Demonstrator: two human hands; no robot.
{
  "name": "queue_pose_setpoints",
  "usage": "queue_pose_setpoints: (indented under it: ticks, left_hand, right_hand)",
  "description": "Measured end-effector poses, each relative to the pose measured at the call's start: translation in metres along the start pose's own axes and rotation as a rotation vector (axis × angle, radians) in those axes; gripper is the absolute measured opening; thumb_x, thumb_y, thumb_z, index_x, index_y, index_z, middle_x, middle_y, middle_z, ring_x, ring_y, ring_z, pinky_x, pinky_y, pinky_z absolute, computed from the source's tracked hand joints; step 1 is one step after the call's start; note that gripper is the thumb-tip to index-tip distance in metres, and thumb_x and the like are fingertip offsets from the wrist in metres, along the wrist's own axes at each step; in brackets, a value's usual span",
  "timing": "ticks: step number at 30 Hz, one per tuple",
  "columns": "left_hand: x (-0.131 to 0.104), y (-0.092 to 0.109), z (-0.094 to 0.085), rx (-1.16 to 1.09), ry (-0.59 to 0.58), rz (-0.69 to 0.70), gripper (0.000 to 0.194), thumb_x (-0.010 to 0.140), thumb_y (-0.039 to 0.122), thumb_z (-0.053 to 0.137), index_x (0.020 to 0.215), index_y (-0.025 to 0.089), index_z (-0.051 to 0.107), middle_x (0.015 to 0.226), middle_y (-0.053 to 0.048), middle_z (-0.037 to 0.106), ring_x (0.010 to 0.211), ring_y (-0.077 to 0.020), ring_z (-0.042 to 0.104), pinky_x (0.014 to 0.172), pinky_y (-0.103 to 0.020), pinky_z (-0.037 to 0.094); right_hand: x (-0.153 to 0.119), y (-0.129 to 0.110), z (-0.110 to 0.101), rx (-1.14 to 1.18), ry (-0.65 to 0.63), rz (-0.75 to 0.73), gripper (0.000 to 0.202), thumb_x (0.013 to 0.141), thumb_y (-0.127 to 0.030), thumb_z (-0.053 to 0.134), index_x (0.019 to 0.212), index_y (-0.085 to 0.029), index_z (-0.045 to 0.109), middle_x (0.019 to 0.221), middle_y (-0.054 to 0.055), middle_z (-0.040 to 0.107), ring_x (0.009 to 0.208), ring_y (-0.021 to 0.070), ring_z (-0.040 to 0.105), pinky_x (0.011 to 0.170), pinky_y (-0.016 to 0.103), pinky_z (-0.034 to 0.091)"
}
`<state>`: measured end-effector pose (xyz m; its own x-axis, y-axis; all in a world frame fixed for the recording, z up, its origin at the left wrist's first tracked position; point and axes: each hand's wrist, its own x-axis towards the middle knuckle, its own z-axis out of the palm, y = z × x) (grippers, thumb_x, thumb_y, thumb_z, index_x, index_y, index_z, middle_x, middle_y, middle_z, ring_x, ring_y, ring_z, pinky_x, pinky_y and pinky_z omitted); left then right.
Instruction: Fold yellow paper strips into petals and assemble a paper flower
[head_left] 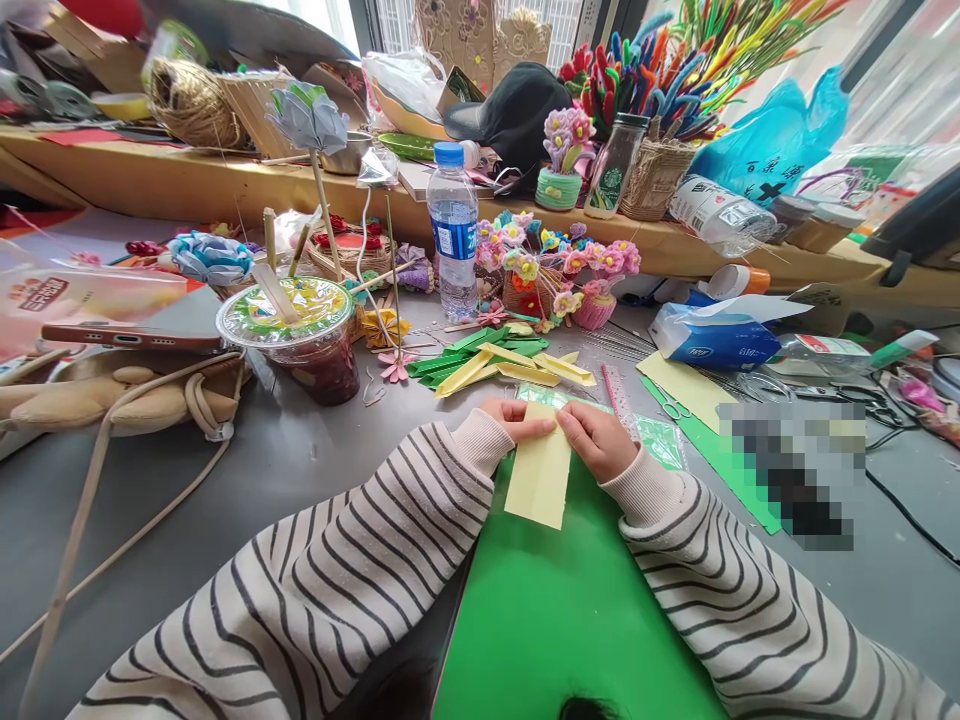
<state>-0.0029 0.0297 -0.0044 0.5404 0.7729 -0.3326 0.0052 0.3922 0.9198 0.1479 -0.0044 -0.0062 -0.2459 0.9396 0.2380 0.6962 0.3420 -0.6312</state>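
A strip of pale yellow paper (538,485) with a lengthwise crease hangs between my hands, over a green sheet (555,610). My left hand (517,418) pinches its far end from the left. At the far right corner, the thumb and fingers of my right hand (600,438) close on the same strip. Just beyond lie folded yellow paper pieces (529,366) and folded green paper pieces (469,352) in a loose heap. A ruler (616,392) and a clear packet with green print (661,442) lie beside my right hand.
To the left stand a lidded drink cup (319,365) and a phone (139,335); a water bottle (454,235) is behind the heap. Small scissors (673,404), green paper (739,480) and a blue tissue pack (712,335) lie right. A crowded shelf (375,200) runs along the back.
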Motion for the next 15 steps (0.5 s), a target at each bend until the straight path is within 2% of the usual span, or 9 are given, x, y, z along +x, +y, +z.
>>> queue_pose_setpoints:
  ticks: [5, 9, 15]
  left_hand:
    - [0.0016, -0.0001, -0.0002, -0.021, 0.017, 0.0, 0.032, 0.045, 0.032, 0.07, 0.068, 0.011, 0.062, 0.064, -0.003, 0.062, 0.058, -0.0126, 0.056, 0.06, -0.024, 0.045]
    - [0.0019, 0.0, -0.0017, -0.045, 0.056, -0.01, 0.034, 0.045, 0.032, 0.07, 0.07, 0.011, 0.062, 0.064, -0.003, 0.062, 0.057, -0.0123, 0.056, 0.058, -0.024, 0.044]
    - [0.0004, 0.0034, 0.0002, -0.075, 0.077, -0.033, 0.031, 0.045, 0.029, 0.071, 0.069, 0.011, 0.062, 0.062, -0.003, 0.062, 0.056, -0.0117, 0.056, 0.06, -0.025, 0.044]
  right_hand:
    - [0.0004, 0.0021, -0.001, 0.072, -0.045, 0.053, 0.032, 0.078, -0.037, 0.03, 0.052, -0.02, 0.029, 0.047, -0.004, 0.031, 0.045, 0.0094, 0.032, 0.045, 0.023, 0.028]
    - [-0.0007, 0.0024, -0.0032, 0.227, -0.133, 0.086, 0.031, 0.079, -0.039, 0.03, 0.056, -0.019, 0.036, 0.048, -0.003, 0.04, 0.045, 0.0091, 0.038, 0.047, 0.022, 0.032]
    - [-0.0006, 0.0017, -0.0022, 0.167, -0.064, 0.048, 0.028, 0.077, -0.036, 0.034, 0.055, -0.018, 0.038, 0.048, -0.003, 0.038, 0.045, 0.0086, 0.035, 0.045, 0.022, 0.031]
